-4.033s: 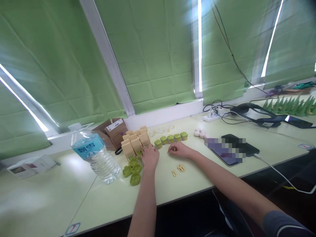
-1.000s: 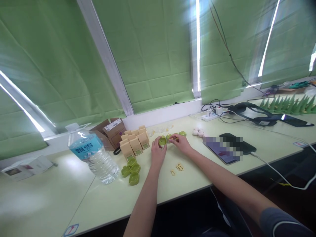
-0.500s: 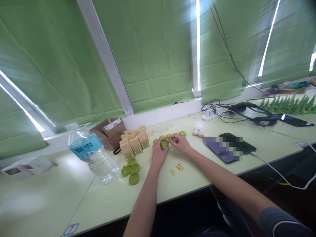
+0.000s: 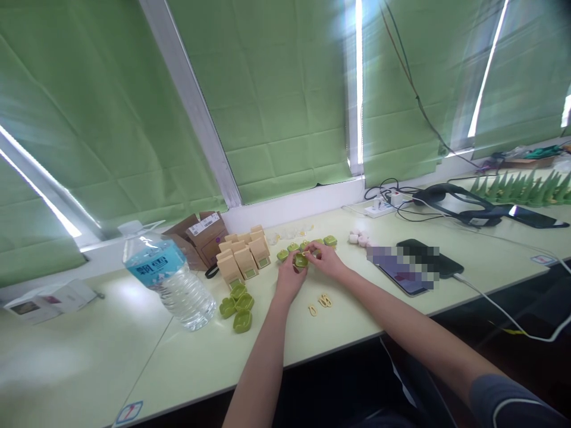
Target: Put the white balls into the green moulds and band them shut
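Note:
My left hand [image 4: 291, 278] is closed around a small green plastic cup [image 4: 301, 261], with the hollow side facing up. Fingertips of my right hand [image 4: 325, 260] pinch a small yellow loop-shaped piece [image 4: 306, 254] at the cup's rim; whether it touches the inside is too small to tell. Just beyond my hands stands a row of green pieces with yellow loops [image 4: 293, 247]. Several loose yellow loops [image 4: 325, 301] lie on the table nearer to me. Off to the left sit more hollow green cups [image 4: 242, 320].
Tan bag-shaped pieces [image 4: 246, 261] stand behind the loose cups. Left of them are a large water bottle [image 4: 178, 285] and an open cardboard box [image 4: 207, 238]. Pale pink pieces [image 4: 358, 239], a phone [image 4: 397, 279] and a power strip [image 4: 379, 209] are to the right.
The green cup and both hands have shifted slightly right and toward me. The yellow loop has come in over the cup's rim.

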The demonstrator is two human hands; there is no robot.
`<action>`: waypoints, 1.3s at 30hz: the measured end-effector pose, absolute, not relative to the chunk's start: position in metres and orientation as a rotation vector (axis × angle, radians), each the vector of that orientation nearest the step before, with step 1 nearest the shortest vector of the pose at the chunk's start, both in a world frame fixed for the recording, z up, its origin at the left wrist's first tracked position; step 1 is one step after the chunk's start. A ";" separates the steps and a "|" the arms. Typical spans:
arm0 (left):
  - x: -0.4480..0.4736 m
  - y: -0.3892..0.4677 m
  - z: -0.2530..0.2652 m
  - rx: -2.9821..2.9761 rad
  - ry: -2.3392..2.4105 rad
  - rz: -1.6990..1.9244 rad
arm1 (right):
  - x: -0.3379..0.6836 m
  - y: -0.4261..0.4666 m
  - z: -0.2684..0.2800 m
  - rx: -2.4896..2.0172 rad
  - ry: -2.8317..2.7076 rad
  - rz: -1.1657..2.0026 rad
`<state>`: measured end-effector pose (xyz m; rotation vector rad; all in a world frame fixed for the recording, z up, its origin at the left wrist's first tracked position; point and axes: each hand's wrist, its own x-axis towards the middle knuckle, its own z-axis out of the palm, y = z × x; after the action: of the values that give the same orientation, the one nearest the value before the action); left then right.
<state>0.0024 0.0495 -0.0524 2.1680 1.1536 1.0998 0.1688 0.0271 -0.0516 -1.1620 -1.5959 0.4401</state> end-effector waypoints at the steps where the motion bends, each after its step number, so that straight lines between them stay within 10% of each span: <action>1: 0.002 0.050 -0.053 2.168 1.144 1.100 | 0.169 0.027 -0.051 -1.154 -1.606 0.443; 39: 0.003 0.056 -0.060 2.267 0.990 1.088 | 0.171 0.030 -0.058 -1.275 -1.712 0.450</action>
<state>0.0030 0.0557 -0.0599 2.2673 0.9904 1.0880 0.1710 0.0301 -0.0578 -1.2747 -1.7125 0.4499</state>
